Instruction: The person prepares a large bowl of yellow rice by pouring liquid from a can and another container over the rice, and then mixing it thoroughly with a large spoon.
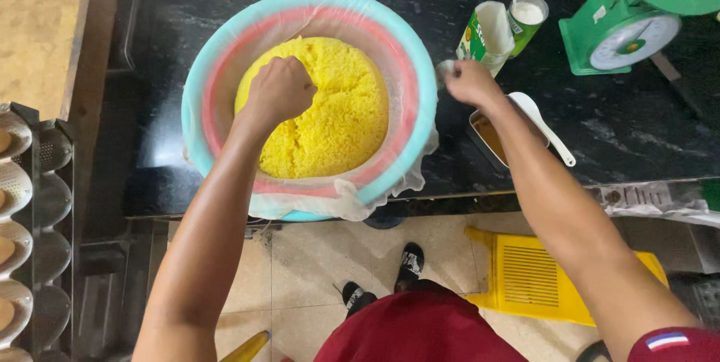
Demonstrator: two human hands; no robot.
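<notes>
A round teal and pink basin (196, 81) lined with clear plastic holds a mound of yellow rice (341, 118). My left hand (279, 92) is closed into a fist and pressed into the rice on its left side. My right hand (471, 81) is beside the basin's right rim, fingers curled around a small round metal piece (444, 69); what exactly it is I cannot tell. Just below that hand lies a metal tin (486, 133) with brownish content and a white spoon (541, 123).
On the black stone counter (637, 129) stand a green and white carton (486, 36), a small cup of white stuff (527, 14) and a green dial scale (628, 24). A yellow plastic stool (532, 276) sits on the tiled floor. A metal mould rack (34, 227) stands at left.
</notes>
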